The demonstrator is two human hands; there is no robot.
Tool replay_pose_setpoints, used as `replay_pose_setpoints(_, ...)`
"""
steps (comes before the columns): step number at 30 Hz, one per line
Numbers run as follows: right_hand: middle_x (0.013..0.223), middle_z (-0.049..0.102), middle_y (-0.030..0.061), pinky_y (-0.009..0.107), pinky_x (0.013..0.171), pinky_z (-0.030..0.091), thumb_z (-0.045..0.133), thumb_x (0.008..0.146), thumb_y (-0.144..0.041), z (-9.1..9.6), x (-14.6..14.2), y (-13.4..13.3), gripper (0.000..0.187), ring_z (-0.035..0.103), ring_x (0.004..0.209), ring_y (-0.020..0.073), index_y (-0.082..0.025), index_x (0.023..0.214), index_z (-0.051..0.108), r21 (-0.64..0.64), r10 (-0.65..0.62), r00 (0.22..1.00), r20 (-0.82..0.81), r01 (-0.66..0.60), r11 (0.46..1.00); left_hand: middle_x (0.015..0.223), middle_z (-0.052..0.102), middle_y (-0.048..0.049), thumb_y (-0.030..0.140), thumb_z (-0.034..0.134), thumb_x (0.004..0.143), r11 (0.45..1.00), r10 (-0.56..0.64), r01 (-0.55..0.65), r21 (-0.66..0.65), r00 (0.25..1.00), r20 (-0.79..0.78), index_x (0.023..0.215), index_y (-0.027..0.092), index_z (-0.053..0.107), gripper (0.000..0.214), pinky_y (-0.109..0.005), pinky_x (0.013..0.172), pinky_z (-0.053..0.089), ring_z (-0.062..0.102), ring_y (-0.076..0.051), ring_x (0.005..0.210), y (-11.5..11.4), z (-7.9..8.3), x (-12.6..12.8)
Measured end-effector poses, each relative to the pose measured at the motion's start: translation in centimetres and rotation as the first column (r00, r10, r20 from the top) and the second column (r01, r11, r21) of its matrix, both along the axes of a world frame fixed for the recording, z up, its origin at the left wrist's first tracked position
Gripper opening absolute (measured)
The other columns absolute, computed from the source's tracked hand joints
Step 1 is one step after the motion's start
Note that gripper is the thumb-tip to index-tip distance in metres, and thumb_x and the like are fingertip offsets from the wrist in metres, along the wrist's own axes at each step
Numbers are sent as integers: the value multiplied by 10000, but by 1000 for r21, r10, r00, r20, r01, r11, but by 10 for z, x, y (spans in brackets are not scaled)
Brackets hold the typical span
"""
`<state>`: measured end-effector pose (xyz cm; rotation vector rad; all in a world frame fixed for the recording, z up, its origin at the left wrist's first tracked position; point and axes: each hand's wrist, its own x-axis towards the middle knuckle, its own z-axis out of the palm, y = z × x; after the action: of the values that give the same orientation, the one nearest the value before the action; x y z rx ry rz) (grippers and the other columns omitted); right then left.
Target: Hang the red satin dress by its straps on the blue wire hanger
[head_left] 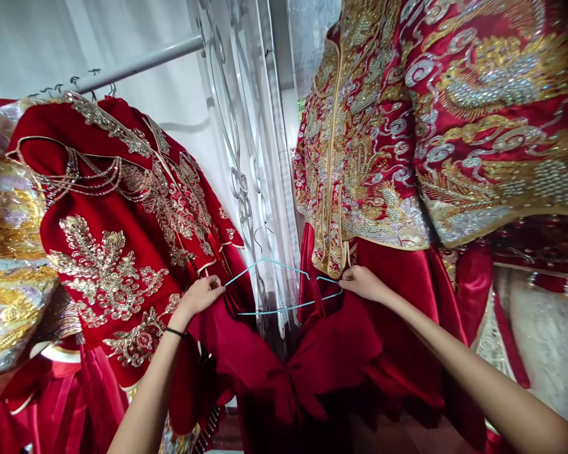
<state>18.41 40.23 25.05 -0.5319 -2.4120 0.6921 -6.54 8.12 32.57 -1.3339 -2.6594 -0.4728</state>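
Note:
A dark red dress (pixel 293 372) with a bow at its front hangs between my hands on a thin light-blue wire hanger (pixel 277 311). My left hand (pixel 202 296), with a dark band at the wrist, is closed in a pinch at the hanger's left end, where the dress's shoulder edge lies. At the opposite end, my right hand (pixel 363 284) pinches the hanger's corner and the dress edge there. The hanger's hook (pixel 264 234) points up in front of the metal scrollwork. Dark shadow hides the lower part of the dress.
On the left, a red embroidered jacket (pixel 108 265) hangs with other garments under a white rail (pixel 142 62). A gold-and-silver embroidered red jacket (pixel 369 151) is close above my right hand. White scrolled metalwork (pixel 241 183) stands behind, between the garments.

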Motion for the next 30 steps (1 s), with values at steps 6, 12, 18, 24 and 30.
replay_pose_setpoints(6,428,276,-55,260,467,196,473,642,-304,10,3,3,270,277,444,87,-195,423,360,0,54,995,81,-54,999,1059,658,-94,484,431,775,935,-250,185,304,949,190,1013,148,604,447,-332,897,425,591,-222,980,-20,-36,-23)
replay_pose_setpoints(12,441,219,-63,263,461,150,450,600,-287,34,5,9,253,216,445,77,-205,422,290,-52,150,974,169,-143,988,880,686,-84,451,472,783,878,-319,219,425,930,181,873,136,642,369,-325,787,455,606,-216,836,-22,-49,-25)
replay_pose_setpoints(18,429,252,-56,259,449,169,463,618,-285,48,-19,10,274,278,445,85,-208,412,299,92,-14,992,124,2,996,696,652,-43,448,499,774,859,-375,256,444,904,206,755,124,664,364,-279,638,438,553,-169,659,-21,-50,-30)
replay_pose_setpoints(24,407,208,-63,258,452,165,506,628,-251,59,-38,10,348,278,421,78,-204,374,274,157,-71,990,126,50,986,618,610,-17,430,497,781,833,-417,281,477,885,207,634,137,632,355,-249,578,416,506,-139,598,-23,-50,-29)
replay_pose_setpoints(30,397,217,-71,247,437,174,473,660,-206,69,-24,12,338,260,399,72,-209,394,264,140,-100,986,132,82,987,517,502,16,424,512,771,839,-427,309,447,885,188,504,142,539,389,-231,525,368,413,-103,522,-25,-39,-34)
